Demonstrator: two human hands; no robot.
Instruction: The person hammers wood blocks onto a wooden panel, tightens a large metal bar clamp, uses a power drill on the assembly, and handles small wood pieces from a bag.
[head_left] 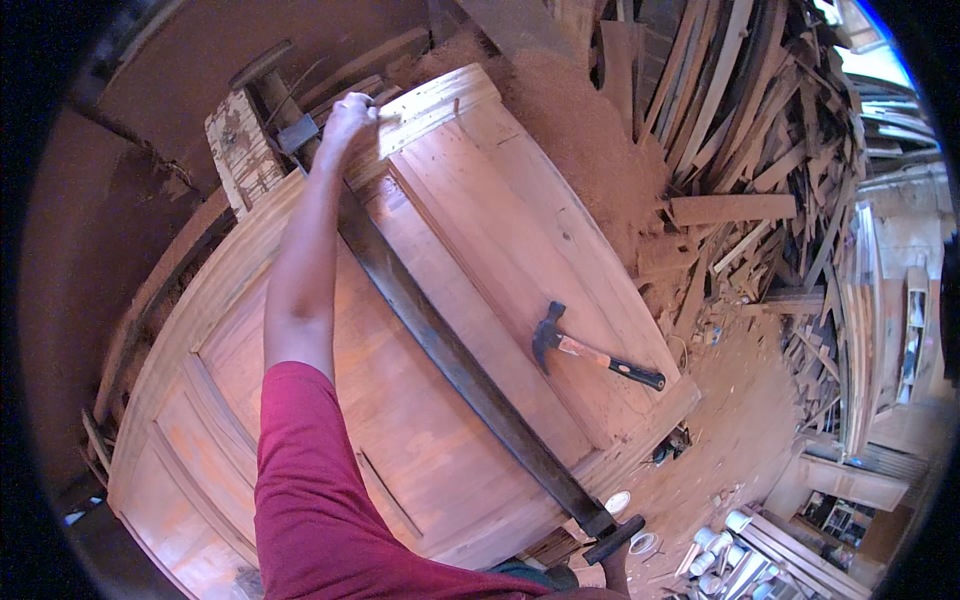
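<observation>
A long dark metal bar clamp (455, 360) lies slantwise across a large panelled wooden door (520, 210). My left arm, in a maroon sleeve, reaches over the door to its far edge. There my left hand (350, 118) is closed, fingers curled, close to the clamp's far jaw (298, 133); what it grips is hidden. At the near end of the bar, my right hand (616, 570) is just below the clamp's crossbar handle (613, 540), touching or nearly so, and its fingers are hidden. A claw hammer (595, 350) with a black and orange handle rests on the door's right side.
Under the far left corner of the door is a paint-flecked timber block (243, 150). Reddish sawdust (590, 130) is heaped behind it. A tall pile of wood offcuts (770, 150) stands at the right. White containers (715, 560) and boards lie at lower right.
</observation>
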